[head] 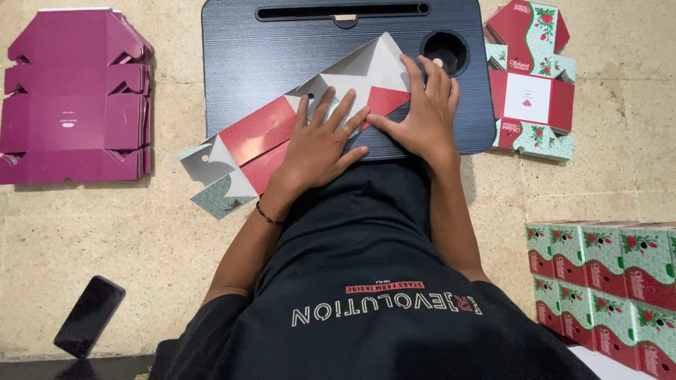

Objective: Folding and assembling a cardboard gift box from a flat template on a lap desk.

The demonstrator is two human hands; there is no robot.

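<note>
A flat cardboard box blank (pixel 260 137), red and green with white inner flaps, lies slanted across a dark lap desk (pixel 274 49). My left hand (pixel 320 141) presses flat on the middle of the blank, fingers spread. My right hand (pixel 422 109) presses flat on its upper right end, next to a folded white flap (pixel 370 67). Neither hand grips anything. The blank's lower left end hangs off the desk over the floor.
A stack of purple flat blanks (pixel 74 98) lies on the floor at left. More red and green flat blanks (pixel 528 81) lie at right. Several folded boxes (pixel 612 281) stand at lower right. A dark phone (pixel 88 317) lies at lower left. The desk has a round cup hole (pixel 445 53).
</note>
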